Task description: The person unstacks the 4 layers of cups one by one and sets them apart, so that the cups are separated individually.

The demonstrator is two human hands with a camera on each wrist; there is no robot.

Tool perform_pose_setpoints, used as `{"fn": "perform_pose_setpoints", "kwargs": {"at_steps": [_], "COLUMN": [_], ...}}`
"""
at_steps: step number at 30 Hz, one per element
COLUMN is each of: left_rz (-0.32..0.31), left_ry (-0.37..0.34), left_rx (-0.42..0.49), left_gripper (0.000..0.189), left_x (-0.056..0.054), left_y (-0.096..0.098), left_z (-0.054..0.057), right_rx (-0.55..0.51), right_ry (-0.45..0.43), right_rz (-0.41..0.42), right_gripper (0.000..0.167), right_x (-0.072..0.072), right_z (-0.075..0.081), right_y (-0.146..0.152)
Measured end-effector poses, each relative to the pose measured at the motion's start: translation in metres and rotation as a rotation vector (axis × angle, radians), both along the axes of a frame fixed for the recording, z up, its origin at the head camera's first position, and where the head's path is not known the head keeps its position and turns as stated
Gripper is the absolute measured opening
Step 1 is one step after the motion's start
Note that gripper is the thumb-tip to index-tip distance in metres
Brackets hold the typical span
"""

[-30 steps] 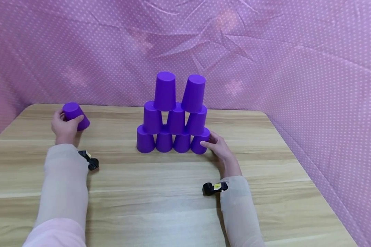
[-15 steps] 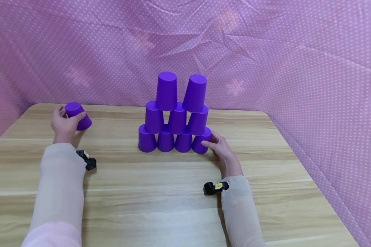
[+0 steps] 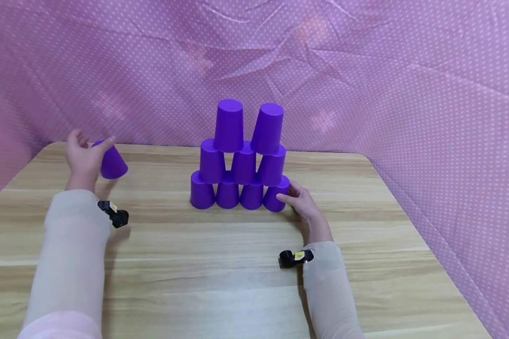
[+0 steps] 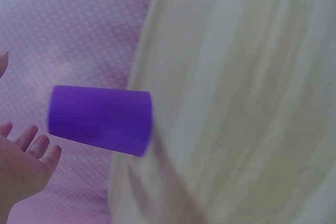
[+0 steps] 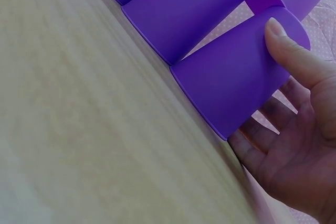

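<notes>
At the left, a purple cup (image 3: pixel 113 165) stands upside down on the table. Just above and beside it is my left hand (image 3: pixel 83 159), its fingers spread; in the left wrist view a gap shows between those fingers and the cup (image 4: pixel 100 120). A pyramid of upside-down purple cups rises mid-table: two on top (image 3: pixel 229 126), three in the middle row (image 3: pixel 243 162), several at the bottom (image 3: pixel 226 193). My right hand (image 3: pixel 303 202) holds the bottom row's right-end cup (image 5: pixel 239 74), thumb on its front near the base, other fingers partly hidden behind it.
The wooden table (image 3: pixel 195 268) ends at a back edge behind the cups. Pink dotted cloth (image 3: pixel 254 56) hangs behind and at both sides. Each wrist wears a small black camera (image 3: pixel 296 257).
My left hand has let go of the lone cup and risen slightly up and left. That cup stays on the table. The right hand and the pyramid keep their places.
</notes>
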State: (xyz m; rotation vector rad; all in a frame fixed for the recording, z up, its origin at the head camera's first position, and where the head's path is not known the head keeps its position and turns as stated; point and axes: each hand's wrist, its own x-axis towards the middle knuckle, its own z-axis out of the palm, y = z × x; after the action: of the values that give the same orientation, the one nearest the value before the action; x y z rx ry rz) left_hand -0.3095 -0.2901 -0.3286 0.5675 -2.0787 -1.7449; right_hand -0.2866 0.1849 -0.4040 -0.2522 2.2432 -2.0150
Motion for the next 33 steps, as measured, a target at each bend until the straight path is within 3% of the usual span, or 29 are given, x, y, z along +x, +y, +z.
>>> {"fn": "perform_pose_setpoints", "kwargs": {"at_steps": [9, 17, 25, 33], "left_rz": [-0.053, -0.062, -0.196, -0.302], "left_ry": [0.08, 0.294, 0.318, 0.386], "left_rx": [0.012, 0.25, 0.122, 0.104], "left_gripper": [0.085, 0.072, 0.066, 0.062], "left_x": [0.0, 0.006, 0.014, 0.024], "left_y": [0.007, 0.031, 0.062, 0.095], "left_z": [0.028, 0.05, 0.063, 0.068], "right_rx": [-0.006, -0.029, -0.031, -0.03], "right_ry": [-0.019, -0.01, -0.013, -0.017], "right_rz": [0.012, 0.0, 0.003, -0.001], "right_gripper": [0.053, 0.053, 0.055, 0.056], "right_x": [0.002, 0.001, 0.003, 0.002], "right_z": [0.003, 0.0, 0.001, 0.001], "right_y": [-0.001, -0.002, -0.002, -0.003]}}
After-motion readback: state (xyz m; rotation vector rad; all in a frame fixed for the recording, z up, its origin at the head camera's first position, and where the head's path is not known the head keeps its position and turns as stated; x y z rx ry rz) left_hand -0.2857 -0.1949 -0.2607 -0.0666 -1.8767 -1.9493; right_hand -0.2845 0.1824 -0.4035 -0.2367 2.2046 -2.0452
